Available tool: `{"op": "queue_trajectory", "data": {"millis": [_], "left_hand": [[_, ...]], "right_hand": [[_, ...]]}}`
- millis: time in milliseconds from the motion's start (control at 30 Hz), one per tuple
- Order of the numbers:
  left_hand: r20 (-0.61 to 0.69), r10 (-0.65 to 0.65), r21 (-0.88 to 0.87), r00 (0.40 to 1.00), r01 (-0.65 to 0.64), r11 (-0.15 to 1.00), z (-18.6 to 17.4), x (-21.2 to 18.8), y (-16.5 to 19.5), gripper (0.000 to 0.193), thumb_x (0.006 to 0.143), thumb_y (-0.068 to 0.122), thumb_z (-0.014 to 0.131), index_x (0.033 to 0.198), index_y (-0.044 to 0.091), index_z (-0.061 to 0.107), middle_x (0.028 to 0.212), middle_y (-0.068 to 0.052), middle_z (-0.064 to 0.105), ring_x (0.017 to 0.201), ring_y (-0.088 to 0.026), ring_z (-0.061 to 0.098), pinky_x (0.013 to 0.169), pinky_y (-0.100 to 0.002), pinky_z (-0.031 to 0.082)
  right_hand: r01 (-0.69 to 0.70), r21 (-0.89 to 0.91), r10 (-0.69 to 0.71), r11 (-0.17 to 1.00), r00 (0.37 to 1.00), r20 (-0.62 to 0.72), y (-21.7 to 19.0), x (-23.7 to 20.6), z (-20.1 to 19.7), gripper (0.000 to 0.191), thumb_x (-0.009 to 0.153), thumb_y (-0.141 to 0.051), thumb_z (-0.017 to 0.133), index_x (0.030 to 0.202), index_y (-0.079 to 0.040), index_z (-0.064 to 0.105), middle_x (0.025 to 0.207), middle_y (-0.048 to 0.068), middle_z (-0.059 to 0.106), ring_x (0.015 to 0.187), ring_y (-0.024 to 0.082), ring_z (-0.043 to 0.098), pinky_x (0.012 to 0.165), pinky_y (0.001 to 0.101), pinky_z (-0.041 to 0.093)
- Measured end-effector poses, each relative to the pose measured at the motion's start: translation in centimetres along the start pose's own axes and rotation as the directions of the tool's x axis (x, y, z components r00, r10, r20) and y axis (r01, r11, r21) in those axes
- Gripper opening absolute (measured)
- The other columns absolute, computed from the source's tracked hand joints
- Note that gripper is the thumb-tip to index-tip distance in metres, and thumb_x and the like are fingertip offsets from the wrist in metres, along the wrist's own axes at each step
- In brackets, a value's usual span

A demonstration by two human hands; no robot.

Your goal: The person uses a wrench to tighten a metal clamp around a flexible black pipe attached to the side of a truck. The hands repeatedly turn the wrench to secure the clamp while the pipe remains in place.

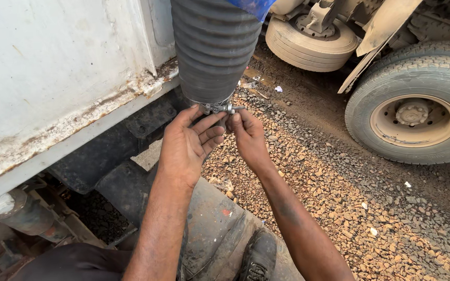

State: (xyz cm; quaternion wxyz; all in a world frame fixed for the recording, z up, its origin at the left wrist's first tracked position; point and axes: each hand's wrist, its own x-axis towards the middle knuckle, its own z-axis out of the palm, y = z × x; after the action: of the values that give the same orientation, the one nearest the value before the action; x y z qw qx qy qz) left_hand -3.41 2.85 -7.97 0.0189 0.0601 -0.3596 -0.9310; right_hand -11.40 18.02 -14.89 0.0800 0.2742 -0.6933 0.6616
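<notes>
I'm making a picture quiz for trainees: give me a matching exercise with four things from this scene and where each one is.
Things:
1. ribbed hose
2. metal clamp
3. wheel
4. boot

Places:
A. at the right, on the gravel
B. at the bottom, below the arms
C. hanging down at top centre
D. round the hose's lower end, at the fingertips

Pairs: 1-C, 2-D, 3-A, 4-B

No packages, labels, signs or screens visible anywhere in view.
</notes>
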Motion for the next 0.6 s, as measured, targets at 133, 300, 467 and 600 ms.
{"op": "queue_trajectory", "data": {"millis": [133,300,467,600], "left_hand": [[0.005,0.005,-0.001,1.0,-0.005,1.0,0.0,0.4,-0.2,0.042,0.096,0.032,0.058,0.122,-0.001,0.054,0.116,-0.026,0.072,0.083,-0.021,0.07,0.08,-0.034,0.06],[-0.016,0.024,0.031,1.0,-0.023,0.999,0.2,0.1,-0.2,0.044,0.097,0.032,0.056,0.124,-0.001,0.056,0.115,-0.027,0.073,0.084,-0.02,0.071,0.079,-0.033,0.059],[-0.053,0.0,0.045,0.999,0.002,0.999,0.5,-0.1,0.0,0.045,0.097,0.033,0.057,0.126,0.0,0.053,0.115,-0.025,0.073,0.085,-0.018,0.068,0.08,-0.032,0.059],[0.003,-0.012,-0.013,1.0,0.012,1.0,0.4,-0.2,0.1,0.045,0.096,0.033,0.057,0.125,-0.001,0.053,0.117,-0.026,0.071,0.087,-0.021,0.069,0.081,-0.034,0.058]], "right_hand": [[-0.067,0.033,0.066,0.997,0.997,0.035,2.0,1.3,-1.0,0.025,0.11,-0.019,0.047,0.108,-0.003,0.065,0.086,-0.001,0.064,0.078,0.008,0.055,0.07,0.026,0.049],[-0.042,-0.004,0.043,0.999,0.995,0.095,0.9,1.3,-0.9,0.026,0.112,-0.019,0.046,0.103,-0.002,0.064,0.082,-0.002,0.061,0.074,0.006,0.054,0.065,0.0258,0.049],[-0.561,0.645,0.517,0.519,0.807,0.286,-4.1,-0.3,-1.8,0.023,0.112,-0.019,0.046,0.099,-0.006,0.06,0.066,-0.009,0.041,0.052,0.003,0.031,0.043,0.0201,0.027],[-0.658,0.735,0.598,0.163,0.659,0.457,-6.8,-0.4,-2.2,0.02,0.111,-0.02,0.045,0.101,-0.009,0.058,0.065,-0.01,0.038,0.05,0.001,0.029,0.041,0.0181,0.022]]}}
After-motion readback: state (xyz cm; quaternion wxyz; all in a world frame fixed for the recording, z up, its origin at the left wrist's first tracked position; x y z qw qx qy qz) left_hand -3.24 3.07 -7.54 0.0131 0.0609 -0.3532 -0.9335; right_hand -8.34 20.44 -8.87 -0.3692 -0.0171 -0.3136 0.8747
